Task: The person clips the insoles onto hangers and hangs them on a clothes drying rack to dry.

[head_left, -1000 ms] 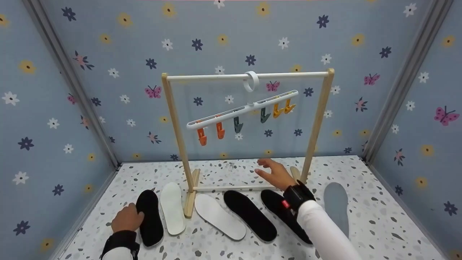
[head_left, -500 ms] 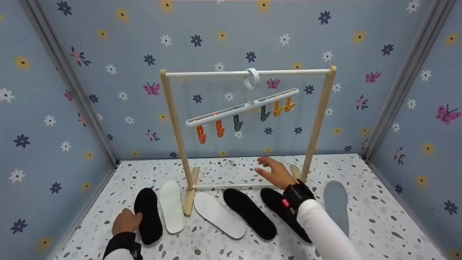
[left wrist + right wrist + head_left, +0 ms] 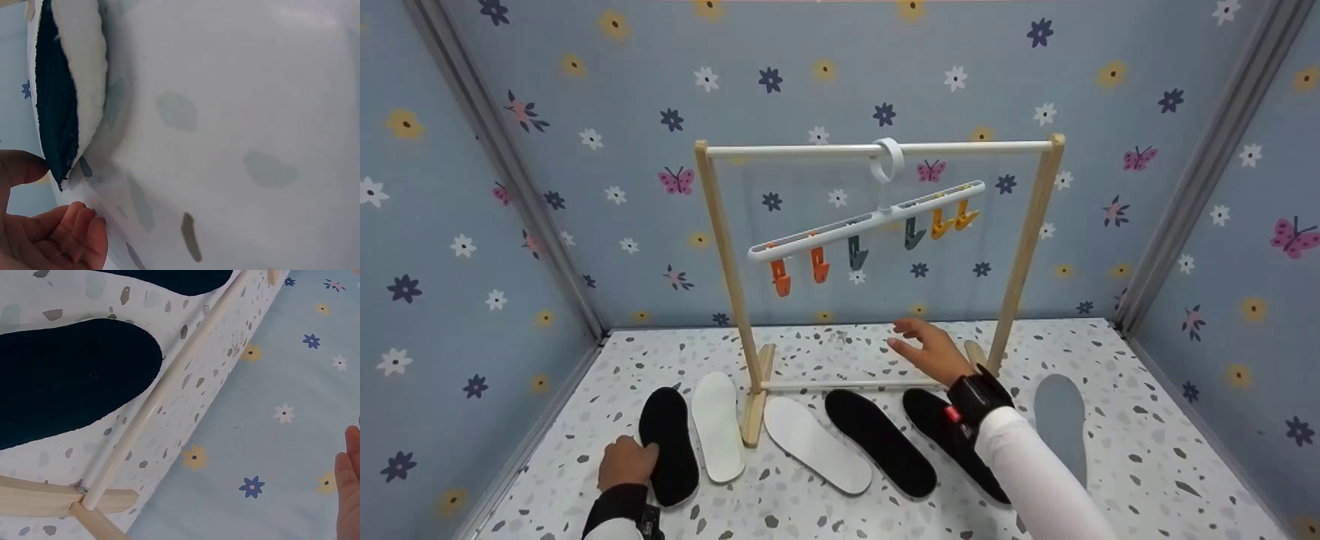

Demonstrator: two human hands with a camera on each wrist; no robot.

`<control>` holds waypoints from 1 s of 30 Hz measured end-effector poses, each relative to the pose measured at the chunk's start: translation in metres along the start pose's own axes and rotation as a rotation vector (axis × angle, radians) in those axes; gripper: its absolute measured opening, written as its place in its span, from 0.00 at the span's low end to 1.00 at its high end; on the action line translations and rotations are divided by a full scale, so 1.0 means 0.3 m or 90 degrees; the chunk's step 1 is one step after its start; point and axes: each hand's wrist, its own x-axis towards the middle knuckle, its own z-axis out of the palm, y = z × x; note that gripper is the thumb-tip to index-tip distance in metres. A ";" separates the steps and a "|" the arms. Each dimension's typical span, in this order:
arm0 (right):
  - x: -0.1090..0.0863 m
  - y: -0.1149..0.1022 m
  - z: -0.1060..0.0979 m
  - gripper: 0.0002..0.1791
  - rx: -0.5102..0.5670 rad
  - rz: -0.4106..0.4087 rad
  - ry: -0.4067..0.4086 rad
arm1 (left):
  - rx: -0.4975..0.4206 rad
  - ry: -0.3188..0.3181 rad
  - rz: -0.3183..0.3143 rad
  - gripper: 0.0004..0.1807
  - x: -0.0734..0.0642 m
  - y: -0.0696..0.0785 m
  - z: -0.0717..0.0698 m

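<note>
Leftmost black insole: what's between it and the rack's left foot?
A pale insole lies between the black insole and the foot, in the head view.

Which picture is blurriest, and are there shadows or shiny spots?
Left wrist view: blurriest, speckled tabletop smeary, pale shine at top right, soft shadow beside the black insole; head view: clearer, evenly lit, orange clips easy to see; right wrist view: a little soft.

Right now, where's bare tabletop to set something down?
Free: tabletop between gray insole and right wall; also behind lower bar, though right hand overlaps that strip in head view. Crowded: in front of the bar: white insole, two black insoles.
</note>
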 end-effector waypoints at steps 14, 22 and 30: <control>0.041 -0.055 -0.047 0.24 0.033 -0.008 0.007 | -0.019 0.012 -0.006 0.21 -0.009 0.010 0.018; 0.072 -0.095 -0.051 0.23 0.062 0.001 0.015 | -0.036 0.008 -0.004 0.22 -0.010 -0.001 0.018; 0.103 -0.132 -0.053 0.24 0.071 -0.024 0.034 | -0.078 0.012 -0.017 0.24 -0.018 0.004 0.032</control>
